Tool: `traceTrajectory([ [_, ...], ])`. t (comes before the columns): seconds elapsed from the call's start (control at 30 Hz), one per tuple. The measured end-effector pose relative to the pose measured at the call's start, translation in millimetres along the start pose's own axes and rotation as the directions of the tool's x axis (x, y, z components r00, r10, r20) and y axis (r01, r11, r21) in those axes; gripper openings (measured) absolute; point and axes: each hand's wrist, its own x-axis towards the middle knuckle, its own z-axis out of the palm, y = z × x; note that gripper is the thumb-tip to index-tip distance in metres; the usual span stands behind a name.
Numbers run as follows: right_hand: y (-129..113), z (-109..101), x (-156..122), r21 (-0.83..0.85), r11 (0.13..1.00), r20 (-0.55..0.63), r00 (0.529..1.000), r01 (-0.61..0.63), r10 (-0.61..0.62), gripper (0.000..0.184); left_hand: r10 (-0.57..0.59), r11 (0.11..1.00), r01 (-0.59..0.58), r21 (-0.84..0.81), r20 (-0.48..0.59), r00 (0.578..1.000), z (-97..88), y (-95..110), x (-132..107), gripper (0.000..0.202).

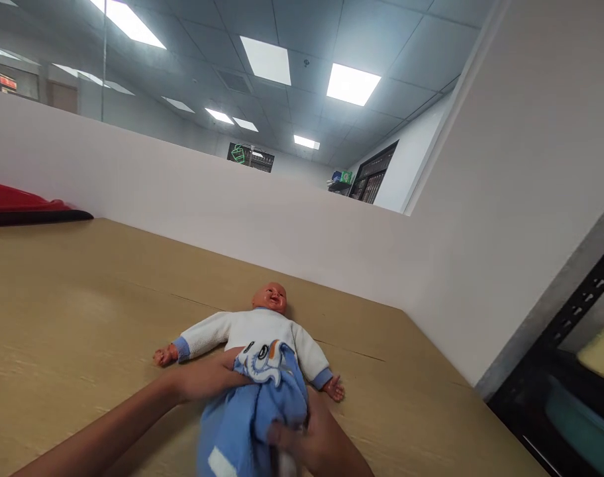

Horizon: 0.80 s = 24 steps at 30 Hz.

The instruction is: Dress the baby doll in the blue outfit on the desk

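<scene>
A baby doll [273, 298] lies on its back on the tan tabletop, arms spread, its head away from me. It wears a white long-sleeved top [259, 328] with blue cuffs. Over its lower body is a blue garment [277, 401] with an embroidered animal face and a white patch. My left hand [215, 375] grips the garment's upper left side, fingers hidden behind the cloth. My right hand [309, 437] holds its lower right side, thumb over the cloth and slightly blurred. The doll's legs are hidden.
A tan tabletop [83, 318] reaches back to a low white wall [262, 218] with glass above. A red and black item [28, 202] lies at the far left. At right stands a black perforated rack [575, 324] holding a teal bin [585, 424] and something yellow [603, 351].
</scene>
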Motion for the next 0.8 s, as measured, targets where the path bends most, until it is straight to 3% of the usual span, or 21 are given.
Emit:
traceTrajectory([
  [0.07, 2.0, 4.4, 7.6, 0.069, 0.995, -0.128, 0.990, 0.073, -0.064, 0.095, -0.046, 0.997, 0.046, -0.054, -0.001, 0.999, -2.3, 0.8, -1.1, 0.065],
  [0.17, 0.7, 6.4, 16.3, 0.129, 0.977, -0.220, 0.966, 0.169, -0.138, 0.089, -0.042, 0.988, 0.060, -0.139, 0.128, 0.991, -6.4, 5.7, -2.7, 0.082],
  [0.27, -6.3, 4.4, 14.0, 0.090, 0.985, -0.013, 0.989, 0.151, -0.150, 0.083, -0.006, 0.996, 0.026, -0.081, 0.249, 0.969, -6.8, 11.2, -2.6, 0.096],
  [0.33, -11.8, 2.3, 8.2, 0.051, 0.990, 0.129, 0.983, 0.128, -0.134, 0.086, -0.037, 0.998, 0.046, -0.035, 0.223, 0.974, -4.5, 13.0, -2.1, 0.089],
  [0.4, -15.0, 0.9, 2.7, 0.011, 0.995, 0.160, 0.982, 0.097, -0.097, 0.088, -0.081, 0.994, 0.090, -0.060, 0.139, 0.987, -0.9, 12.8, -1.6, 0.076],
  [0.5, -10.6, 1.1, 0.1, -0.097, 0.995, 0.030, 0.999, 0.037, -0.034, 0.077, -0.104, 0.984, 0.103, -0.146, 0.000, 0.995, 5.0, 12.0, -1.3, 0.060],
  [0.57, -1.2, 2.8, 3.2, -0.083, 0.996, -0.081, 0.996, 0.023, -0.030, 0.077, -0.105, 0.973, 0.096, -0.209, -0.032, 0.994, 8.1, 13.4, -1.4, 0.058],
  [0.7, 21.7, 7.5, 15.1, 0.114, 0.989, -0.164, 0.984, 0.091, -0.071, 0.073, -0.076, 0.964, 0.073, -0.257, 0.000, 0.997, 8.1, 17.2, -2.0, 0.048],
  [0.8, 27.3, 9.9, 19.8, 0.246, 0.963, -0.184, 0.981, 0.112, -0.067, 0.070, -0.053, 0.961, 0.069, -0.266, 0.068, 0.996, 2.1, 13.3, -2.0, 0.066],
])
